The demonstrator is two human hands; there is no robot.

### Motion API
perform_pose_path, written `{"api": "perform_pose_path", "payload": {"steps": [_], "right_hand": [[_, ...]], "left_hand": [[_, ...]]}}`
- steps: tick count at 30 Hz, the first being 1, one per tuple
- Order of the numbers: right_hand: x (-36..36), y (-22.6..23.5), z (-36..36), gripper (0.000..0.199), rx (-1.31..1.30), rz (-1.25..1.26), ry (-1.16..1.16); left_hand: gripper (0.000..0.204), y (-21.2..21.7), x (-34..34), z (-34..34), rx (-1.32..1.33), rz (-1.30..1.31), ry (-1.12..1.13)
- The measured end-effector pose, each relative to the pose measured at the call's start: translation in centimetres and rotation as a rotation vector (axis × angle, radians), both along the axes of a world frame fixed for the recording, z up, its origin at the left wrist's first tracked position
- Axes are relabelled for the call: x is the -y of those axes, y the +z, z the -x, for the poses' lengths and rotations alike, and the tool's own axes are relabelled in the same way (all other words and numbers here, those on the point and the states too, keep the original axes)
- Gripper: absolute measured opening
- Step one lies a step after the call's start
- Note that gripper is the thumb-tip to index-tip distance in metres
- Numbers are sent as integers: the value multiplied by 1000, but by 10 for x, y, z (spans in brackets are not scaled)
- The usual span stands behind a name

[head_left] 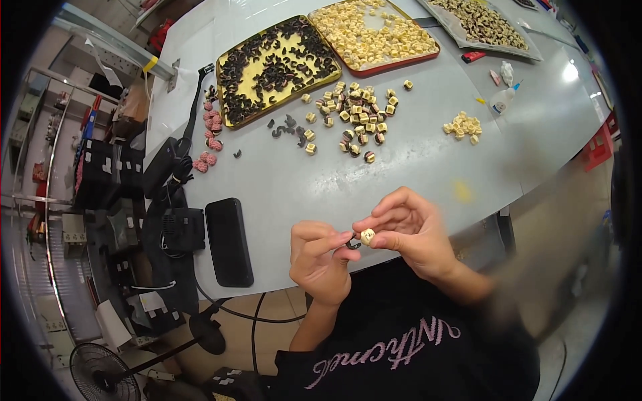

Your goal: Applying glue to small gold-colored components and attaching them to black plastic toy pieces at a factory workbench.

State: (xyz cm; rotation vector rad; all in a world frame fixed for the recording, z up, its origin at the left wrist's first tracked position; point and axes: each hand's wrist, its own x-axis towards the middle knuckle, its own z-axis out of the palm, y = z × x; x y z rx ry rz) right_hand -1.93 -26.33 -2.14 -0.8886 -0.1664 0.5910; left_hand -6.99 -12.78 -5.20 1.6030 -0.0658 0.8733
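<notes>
My left hand (319, 262) is closed, pinching a small black curved piece (354, 245) between thumb and fingertips. Facing it, my right hand (420, 232) grips a small cream block (367, 236) between thumb and index finger. The two pieces are close together above the table's near edge; whether they touch is hard to tell. Farther off lies a cluster of cream blocks with dark parts (364, 113). Several loose black curved pieces (289, 127) lie left of that cluster, and a small pile of plain cream pieces (463, 127) sits to its right.
A tray of black curved pieces (224, 110) and a tray of cream pieces (428, 55) stand at the back. Beyond them is a bag of dark and cream pieces (481, 23). A glue bottle (503, 100), pink knobbly balls (212, 123) and a black phone (229, 242) rest on the table.
</notes>
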Motion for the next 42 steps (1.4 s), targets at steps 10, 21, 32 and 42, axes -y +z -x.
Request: {"api": "perform_pose_path", "payload": {"steps": [10, 21, 32, 42], "right_hand": [[-5, -6, -4, 32, -90, 1, 113], [0, 1, -14, 42, 6, 17, 253], [-5, -8, -13, 58, -45, -176, 101], [1, -15, -12, 56, 173, -115, 177]], "left_hand": [[26, -5, -1, -3, 23, 32, -36], [27, -10, -6, -1, 87, -262, 182], [30, -12, -12, 1, 41, -192, 156], [23, 2, -18, 4, -13, -484, 108]]}}
